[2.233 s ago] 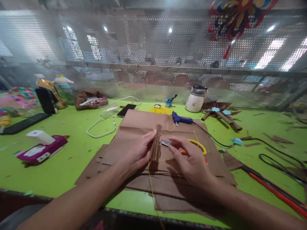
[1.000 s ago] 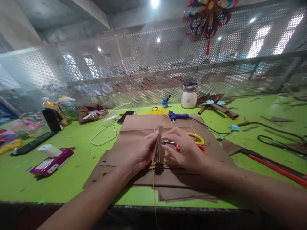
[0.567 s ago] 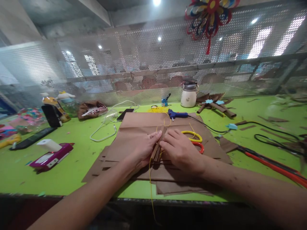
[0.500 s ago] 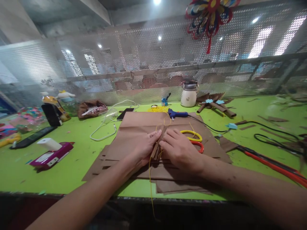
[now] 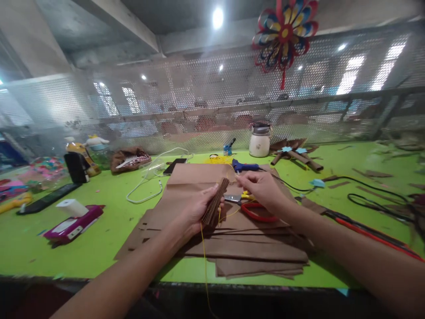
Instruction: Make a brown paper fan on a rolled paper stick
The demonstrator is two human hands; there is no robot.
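Note:
My left hand [image 5: 199,206] is closed around a bundle of narrowly pleated brown paper [image 5: 214,204], held tilted over the stack. Yellow string [image 5: 204,252] hangs from the bundle past the table's front edge, and more of it curls by the bundle's right side. Off to the right, my right hand [image 5: 260,186] has its thumb and forefinger pinched together at a thin end of the yellow string. Beneath that hand lie scissors [image 5: 259,212] with red and yellow handles, blades toward the bundle. Brown paper sheets [image 5: 186,192] are stacked under both hands.
Behind the stack lies a blue glue gun [image 5: 245,166] with a black cord. A white jar [image 5: 260,141] and rolled brown paper pieces [image 5: 300,158] stand farther back. Long red-handled cutters [image 5: 372,232] lie right. At left are a purple power strip [image 5: 73,223] and a phone [image 5: 75,168].
My right hand has left the bundle and moved right and slightly up, uncovering the pleats and scissor blades. My left hand keeps its hold. The view has tilted up a little.

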